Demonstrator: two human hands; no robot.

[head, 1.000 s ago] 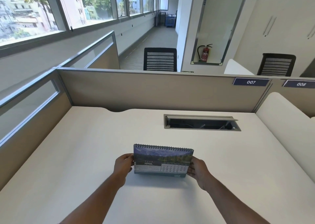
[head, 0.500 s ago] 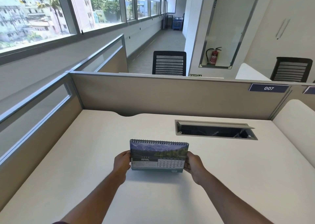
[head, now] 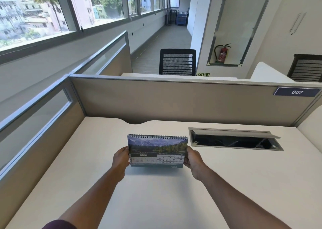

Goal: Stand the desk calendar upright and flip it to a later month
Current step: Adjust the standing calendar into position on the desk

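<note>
The spiral-bound desk calendar is upright over the middle of the white desk, its face toward me. The page shows a mountain lake photo above the word APRIL and a date grid. My left hand grips its left edge and my right hand grips its right edge. A shadow lies on the desk just under the calendar's bottom edge; I cannot tell whether the base touches the surface. The back of the calendar is hidden.
An open cable hatch is sunk into the desk behind and right of the calendar. Beige partition panels wall the desk at the back and left. A black mesh chair stands beyond the partition.
The calendar stays held at both edges on the April page. It now stands a little more upright, and my view has shifted so the desk scene sits further right.
</note>
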